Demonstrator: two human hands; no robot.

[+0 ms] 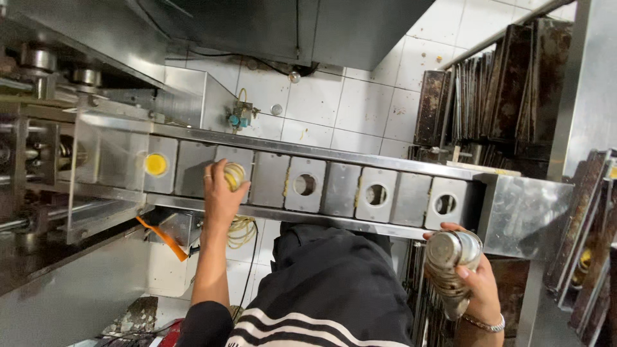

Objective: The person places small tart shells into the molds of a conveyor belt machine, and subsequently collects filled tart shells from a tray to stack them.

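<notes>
1. Your left hand [218, 196] has its fingers closed around a small round metal cup [234, 175], holding it at a slot of the metal conveyor track [270, 180].
2. Your right hand [472, 276] grips a stack of metal cups [450, 270], held just below the track's right end.
3. Along the track, three plates show open round holes [376, 195]; one slot to the left holds a yellow-filled cup [155, 164].
4. Dark baking trays [508, 83] stand on edge against the tiled wall [360, 103].
</notes>
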